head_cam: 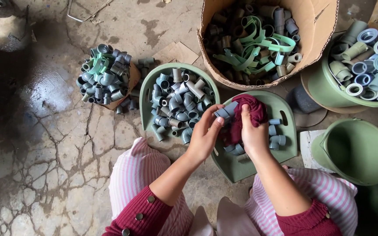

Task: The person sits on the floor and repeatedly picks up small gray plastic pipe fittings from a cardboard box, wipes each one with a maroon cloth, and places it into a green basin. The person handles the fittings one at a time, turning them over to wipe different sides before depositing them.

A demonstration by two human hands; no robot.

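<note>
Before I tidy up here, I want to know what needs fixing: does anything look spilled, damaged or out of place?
Yes. By the left pile, a few fittings lie loose on the floor beside its torn cardboard. The floor is cracked, with a dark wet-looking patch at left. The box has a ragged rim. The trays and buckets look fine.

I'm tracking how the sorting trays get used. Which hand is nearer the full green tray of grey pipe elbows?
Left. The left hand sits just beside the full tray's right edge, holding a grey fitting. The right hand is farther right, gripping the maroon cloth.
</note>
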